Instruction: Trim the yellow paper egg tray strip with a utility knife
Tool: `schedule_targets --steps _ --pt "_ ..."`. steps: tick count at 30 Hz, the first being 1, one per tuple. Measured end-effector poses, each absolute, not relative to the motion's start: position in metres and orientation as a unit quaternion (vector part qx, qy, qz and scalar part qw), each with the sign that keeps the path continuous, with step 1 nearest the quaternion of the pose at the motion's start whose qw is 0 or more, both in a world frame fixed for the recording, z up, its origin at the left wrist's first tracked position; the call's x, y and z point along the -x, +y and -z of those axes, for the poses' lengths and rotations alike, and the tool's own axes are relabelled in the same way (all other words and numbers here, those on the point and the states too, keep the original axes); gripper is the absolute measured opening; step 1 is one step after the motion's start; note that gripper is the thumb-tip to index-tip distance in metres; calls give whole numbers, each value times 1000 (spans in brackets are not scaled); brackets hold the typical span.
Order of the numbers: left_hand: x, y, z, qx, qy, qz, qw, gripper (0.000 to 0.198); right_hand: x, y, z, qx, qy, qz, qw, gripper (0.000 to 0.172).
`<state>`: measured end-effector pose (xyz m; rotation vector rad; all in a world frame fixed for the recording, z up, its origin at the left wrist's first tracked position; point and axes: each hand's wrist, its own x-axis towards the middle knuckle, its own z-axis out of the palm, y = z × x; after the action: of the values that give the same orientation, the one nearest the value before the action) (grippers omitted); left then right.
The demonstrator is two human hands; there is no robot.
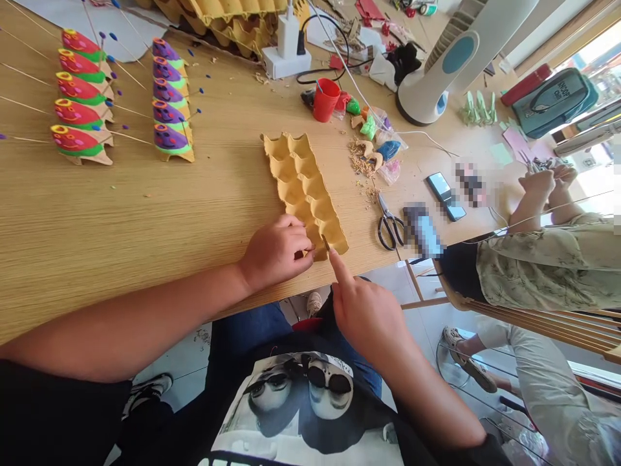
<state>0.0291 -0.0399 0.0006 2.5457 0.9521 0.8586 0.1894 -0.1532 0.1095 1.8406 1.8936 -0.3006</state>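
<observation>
Well back from the near edge of our worktop (208, 213), at left, stand a row of red-and-green painted pieces (77, 87) and then a row of purple pieces (167, 111). Our left hand (276, 254), fingers curled, rests on the near left corner of the yellow egg tray (303, 188), close by the worktop's near edge. Our right hand (371, 317), index finger extended, grips a thin dark tool (326, 243), mostly hidden, over the tray's near end. Scissors (386, 214) lie farther right.
</observation>
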Motion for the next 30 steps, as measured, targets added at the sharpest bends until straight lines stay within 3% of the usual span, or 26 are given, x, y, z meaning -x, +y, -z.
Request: schedule_targets --steps 18,30 --pt "-30 -41 -3 -880 338 -292 161 21 -191 -152 -124 -678 677 149 244 64" --pt "-28 -37 -3 -881 336 -280 182 18 -213 -161 -90 -678 712 147 112 61"
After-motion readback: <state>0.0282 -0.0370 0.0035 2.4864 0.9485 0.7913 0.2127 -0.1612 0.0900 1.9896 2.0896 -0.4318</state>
